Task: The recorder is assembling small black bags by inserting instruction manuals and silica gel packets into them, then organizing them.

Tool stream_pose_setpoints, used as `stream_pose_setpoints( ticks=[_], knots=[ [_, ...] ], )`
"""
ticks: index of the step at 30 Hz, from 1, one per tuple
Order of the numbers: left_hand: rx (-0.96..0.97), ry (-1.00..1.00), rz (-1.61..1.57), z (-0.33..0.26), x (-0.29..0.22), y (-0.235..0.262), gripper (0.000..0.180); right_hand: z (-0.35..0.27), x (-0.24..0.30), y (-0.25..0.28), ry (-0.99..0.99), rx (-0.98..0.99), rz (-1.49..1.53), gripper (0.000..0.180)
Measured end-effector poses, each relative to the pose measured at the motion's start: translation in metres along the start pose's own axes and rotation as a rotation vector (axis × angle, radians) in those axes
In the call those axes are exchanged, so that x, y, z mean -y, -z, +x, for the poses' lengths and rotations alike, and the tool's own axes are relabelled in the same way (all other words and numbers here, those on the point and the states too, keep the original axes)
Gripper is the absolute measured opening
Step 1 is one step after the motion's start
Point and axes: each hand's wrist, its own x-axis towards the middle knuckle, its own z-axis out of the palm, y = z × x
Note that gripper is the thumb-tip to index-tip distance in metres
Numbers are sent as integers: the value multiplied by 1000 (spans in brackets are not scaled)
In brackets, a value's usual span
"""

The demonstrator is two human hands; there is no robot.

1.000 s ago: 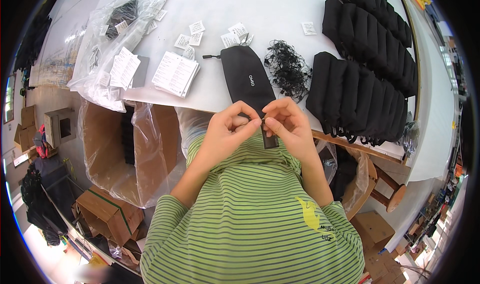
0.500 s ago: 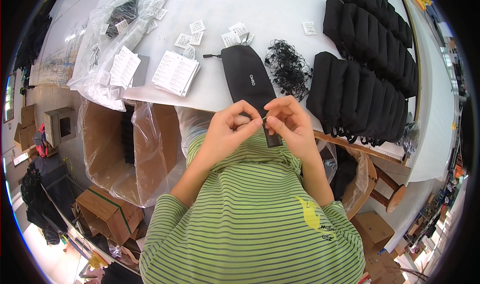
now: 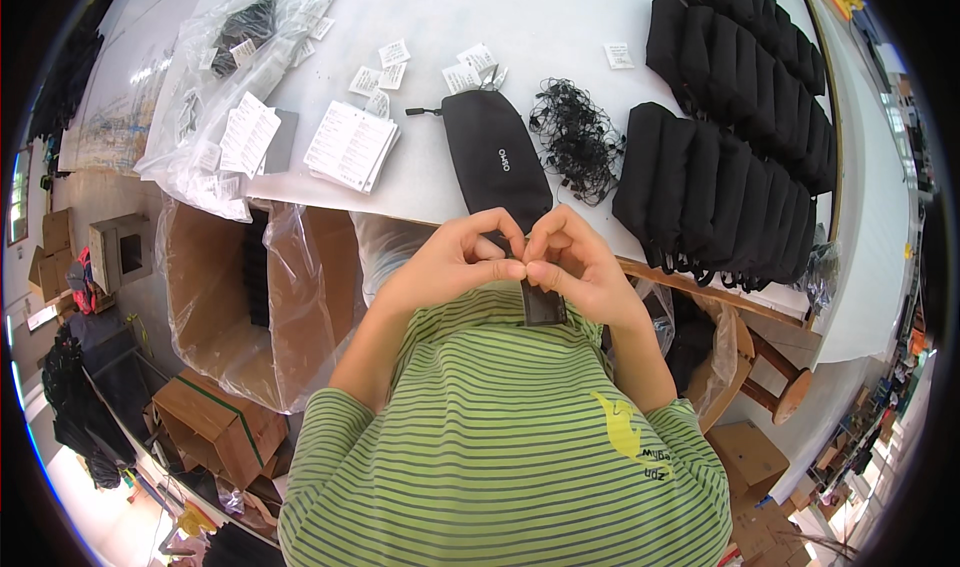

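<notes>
My left hand [image 3: 455, 265] and my right hand [image 3: 582, 275] meet at the fingertips in front of my body, each in a pinch. A dark rectangular hang tag [image 3: 545, 308] dangles just beneath the right fingers, its upper end hidden by them. Whatever the left fingertips pinch is too small to make out. Just beyond the hands, a black zip pouch [image 3: 490, 152] lies on the white table, its zip pull sticking out to the left. To its right sits a tangled pile of black hang-tag strings [image 3: 575, 137].
Several rows of black pouches [image 3: 720, 187] fill the table's right side. A stack of printed white cards [image 3: 345, 149] and small white labels [image 3: 378, 77] lie left of the pouch, near a clear plastic bag [image 3: 205, 137]. Below the edge stands a plastic-lined carton [image 3: 215, 297].
Both hands have come down slightly toward my body and closer together, fingertips now touching. The dark tag has moved down with them. The pouch and other table items stay put.
</notes>
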Motion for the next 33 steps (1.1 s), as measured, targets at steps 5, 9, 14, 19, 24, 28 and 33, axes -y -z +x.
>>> stream_pose_setpoints(
  ticks=[5,9,14,19,24,28,33],
  knots=[
    [-38,8,71,-6,5,-15,16,27,-12,11,55,-90,-152,19],
    [76,-10,545,-13,3,-38,15,58,-34,-7,275,-262,-1041,40],
    [-23,-80,583,-14,5,-40,15,63,-46,0,288,-386,-1158,35],
    [-572,-445,826,6,16,-6,22,53,-37,14,358,-529,-978,13],
    [-698,-597,1127,22,7,9,30,35,-7,7,336,-526,-740,10],
    [-701,-631,1256,22,7,11,34,23,10,5,412,-506,-752,10],
    [-629,-748,1347,16,5,17,36,16,18,2,385,-501,-655,11]
  ],
)
